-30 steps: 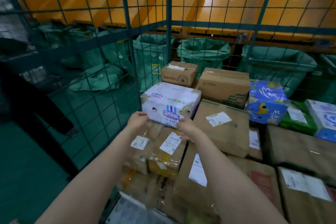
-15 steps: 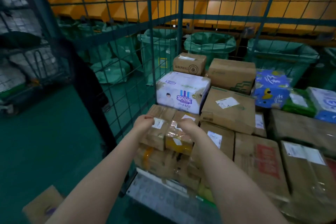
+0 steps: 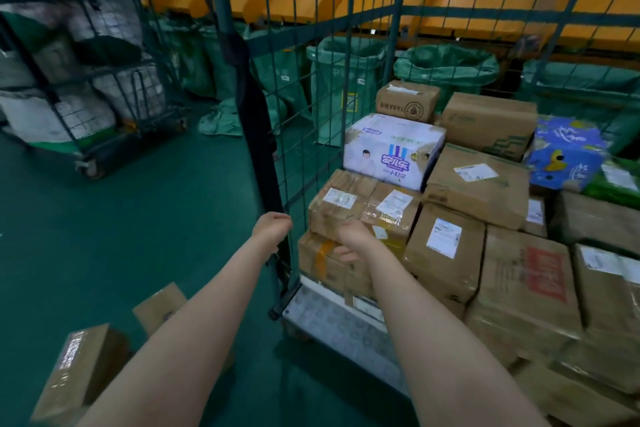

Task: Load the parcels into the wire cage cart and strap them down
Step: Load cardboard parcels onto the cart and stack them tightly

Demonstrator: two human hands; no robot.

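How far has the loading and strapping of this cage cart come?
Done: many cardboard parcels are stacked inside the green wire cage cart. In hand: the left hand grips the black strap hanging at the cart's front post; the right hand touches a taped brown parcel. Left: two brown cardboard boxes lie on the green floor outside, and the strap is not yet across the load.

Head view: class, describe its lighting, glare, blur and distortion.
Head view: dim, green-tinted light; the wide-angle lens bows the bars of the wire cage cart; glare streaks the taped parcel on the floor; the second cart at far left looks smeared.
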